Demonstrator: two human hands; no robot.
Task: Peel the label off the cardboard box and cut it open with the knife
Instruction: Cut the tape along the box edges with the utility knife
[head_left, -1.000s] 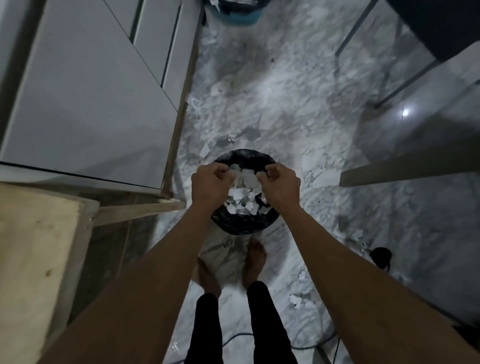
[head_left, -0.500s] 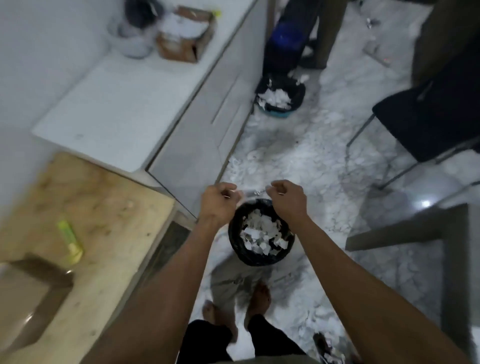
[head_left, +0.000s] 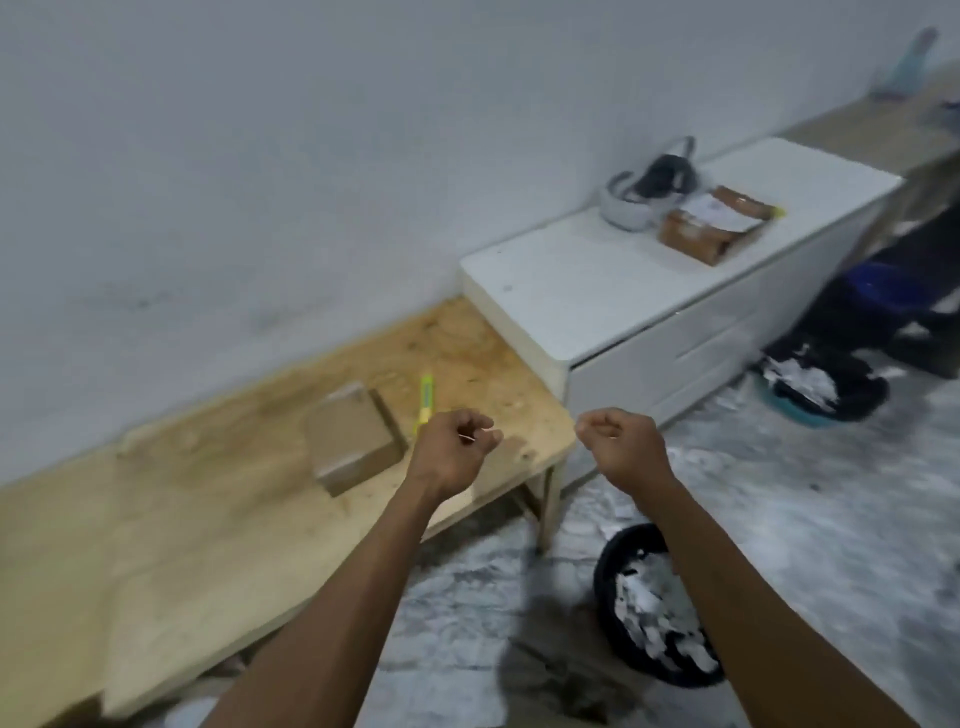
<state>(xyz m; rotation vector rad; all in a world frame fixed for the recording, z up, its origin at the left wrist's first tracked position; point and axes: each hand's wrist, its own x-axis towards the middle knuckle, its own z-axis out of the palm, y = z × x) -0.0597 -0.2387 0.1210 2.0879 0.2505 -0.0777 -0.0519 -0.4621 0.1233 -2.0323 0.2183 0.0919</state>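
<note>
Blurred by motion, the wooden surface (head_left: 208, 519) carries your cardboard box (head_left: 353, 436), lying flat with its details smeared. Just right of the box the knife (head_left: 425, 402) points its long axis away toward the wall. Your left hand (head_left: 449, 452) pinches a tiny white scrap; your right hand (head_left: 621, 447) is curled, contents unclear.

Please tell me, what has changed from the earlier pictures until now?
Both hands, left hand and right hand, moved away from above the black bin toward the wooden table. A small white scrap remains at the left fingertips. Box and knife lie untouched.
</note>
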